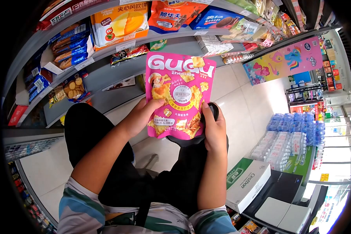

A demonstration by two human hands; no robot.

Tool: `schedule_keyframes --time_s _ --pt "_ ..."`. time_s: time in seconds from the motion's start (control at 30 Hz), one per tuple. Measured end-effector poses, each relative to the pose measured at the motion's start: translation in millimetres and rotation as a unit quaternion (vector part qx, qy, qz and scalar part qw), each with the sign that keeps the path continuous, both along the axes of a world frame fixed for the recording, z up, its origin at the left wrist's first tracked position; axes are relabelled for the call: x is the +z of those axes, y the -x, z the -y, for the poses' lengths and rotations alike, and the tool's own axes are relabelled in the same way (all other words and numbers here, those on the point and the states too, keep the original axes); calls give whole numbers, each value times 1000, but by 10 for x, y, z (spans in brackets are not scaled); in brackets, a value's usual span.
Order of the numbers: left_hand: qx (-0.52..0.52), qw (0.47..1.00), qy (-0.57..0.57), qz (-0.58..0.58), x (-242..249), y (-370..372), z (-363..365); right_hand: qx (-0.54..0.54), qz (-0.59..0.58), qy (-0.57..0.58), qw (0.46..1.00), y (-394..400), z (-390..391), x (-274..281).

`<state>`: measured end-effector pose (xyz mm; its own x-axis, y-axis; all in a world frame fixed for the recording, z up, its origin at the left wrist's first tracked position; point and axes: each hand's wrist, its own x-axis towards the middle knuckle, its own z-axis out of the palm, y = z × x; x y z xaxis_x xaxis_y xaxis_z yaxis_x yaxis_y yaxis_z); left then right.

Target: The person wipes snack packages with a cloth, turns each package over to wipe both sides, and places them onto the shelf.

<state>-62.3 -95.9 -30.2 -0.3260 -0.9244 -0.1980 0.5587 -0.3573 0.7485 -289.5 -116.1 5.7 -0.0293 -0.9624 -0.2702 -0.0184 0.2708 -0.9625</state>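
A pink snack bag [179, 95] marked "GUGU", with pictures of crackers on it, is held upright in front of me. My left hand [140, 115] grips its lower left edge, thumb on the front. My right hand [213, 128] holds the lower right edge and also closes around a dark object [213, 110] behind the bag. What that dark object is cannot be told.
Grey shop shelves [105, 74] with packets of biscuits and snacks rise ahead and to the left. Packs of bottled water [296, 134] are stacked on the right. Cardboard boxes [247, 183] lie at the lower right. Pale floor tiles [241, 101] stretch ahead.
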Motion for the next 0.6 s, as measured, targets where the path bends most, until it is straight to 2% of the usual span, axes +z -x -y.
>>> schedule_keyframes --time_s 0.13,0.2,0.3,0.43,0.5,0.57,0.6 --pt "12 996 -30 -78 22 29 -3 -12 12 10 1000 -20 -4 15" --pt "18 980 -54 -188 60 39 6 -15 20 13 1000 -34 -14 22" --pt "-14 972 -64 -224 56 3 21 -9 28 21 999 -40 -20 17" --pt "-81 974 -44 -205 102 -15 5 -22 27 36 999 -34 -7 -10" --pt "-131 978 -39 -155 68 -28 -30 -30 35 44 998 -16 8 -28" --pt "-133 979 -49 -150 91 18 -18 -32 -52 83 995 -10 10 -47" --pt "-138 980 -22 -138 96 41 -12 -32 -59 112 991 -36 17 -60"
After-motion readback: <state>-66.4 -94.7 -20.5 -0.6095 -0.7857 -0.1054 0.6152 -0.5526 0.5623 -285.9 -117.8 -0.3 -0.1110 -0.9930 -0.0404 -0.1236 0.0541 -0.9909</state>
